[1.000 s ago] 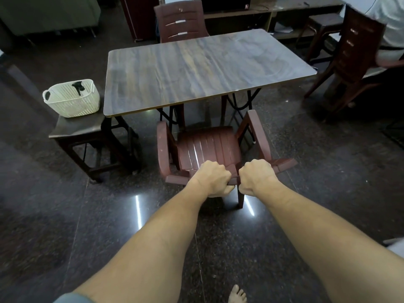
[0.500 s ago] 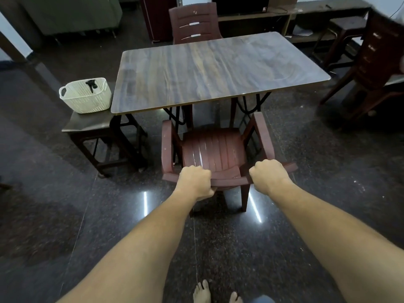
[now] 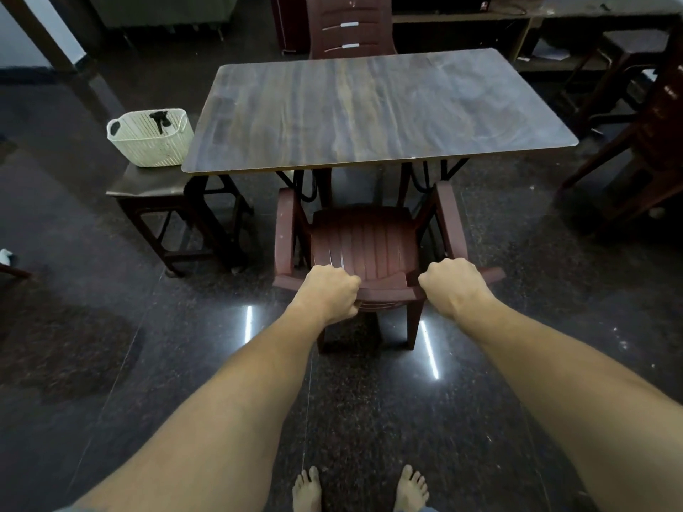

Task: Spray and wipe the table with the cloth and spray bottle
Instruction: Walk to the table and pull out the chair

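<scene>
Maroon chair [image 3: 364, 238] at table [image 3: 369, 109] edge, gripped: left hand [image 3: 329, 293], right hand [image 3: 456, 286].

Basket [image 3: 149, 144] on stool [image 3: 146, 183] beside table [image 3: 369, 112]

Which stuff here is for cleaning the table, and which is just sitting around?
For the job: table; white basket with a black nozzle-like top poking out, maybe the spray bottle; near chair, gripped by left hand and right hand. No cloth shows.
Just around: far chair; stool under the basket; chairs at right.
</scene>
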